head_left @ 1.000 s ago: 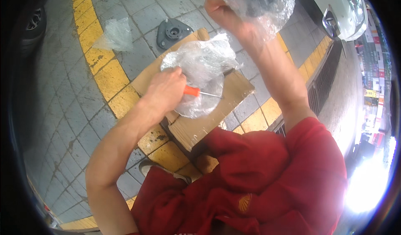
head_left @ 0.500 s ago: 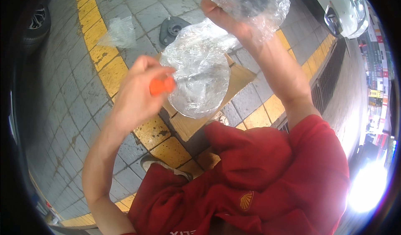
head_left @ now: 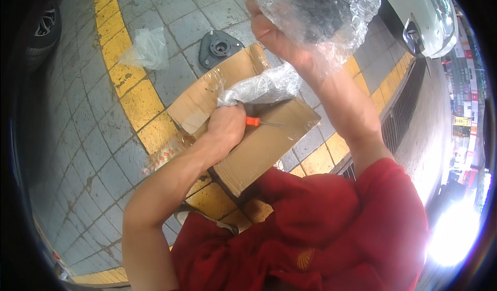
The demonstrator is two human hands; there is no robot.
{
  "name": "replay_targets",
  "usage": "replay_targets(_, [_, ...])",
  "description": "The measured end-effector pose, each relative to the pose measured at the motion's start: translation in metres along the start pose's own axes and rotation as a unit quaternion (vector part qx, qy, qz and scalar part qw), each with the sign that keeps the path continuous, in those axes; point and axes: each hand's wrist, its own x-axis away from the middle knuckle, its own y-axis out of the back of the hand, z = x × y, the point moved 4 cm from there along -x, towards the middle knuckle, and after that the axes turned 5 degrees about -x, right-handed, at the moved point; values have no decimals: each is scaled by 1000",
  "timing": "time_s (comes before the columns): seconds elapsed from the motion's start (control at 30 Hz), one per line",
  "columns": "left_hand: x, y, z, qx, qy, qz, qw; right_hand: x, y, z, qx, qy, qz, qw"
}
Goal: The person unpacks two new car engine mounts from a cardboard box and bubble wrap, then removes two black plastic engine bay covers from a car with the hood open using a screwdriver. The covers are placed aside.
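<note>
bundle in bubble wrap [head_left: 336, 11], at our raised right hand [head_left: 272, 31], looks slippery and perhaps heavy inside, best cradled from below; the view's upper edge cuts it off, and we cannot tell those fingers' grip. our left hand [head_left: 228, 125] clasps an orange screwdriver [head_left: 252, 121] and bunched plastic [head_left: 264, 87] over cardboard [head_left: 266, 146].
</note>
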Motion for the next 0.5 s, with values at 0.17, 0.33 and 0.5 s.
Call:
replay_targets(0.17, [15, 22, -1, 220, -51, -27, 974, 4, 3, -9, -37, -58, 52, 996])
replay_targets(0.33, [87, 79, -2, 405, -67, -46, 910, 7, 6, -14, -30, -13, -53, 998])
replay_targets(0.5, [134, 90, 111, 488, 183, -27, 853, 13, -3, -23, 37, -3, -45, 998])
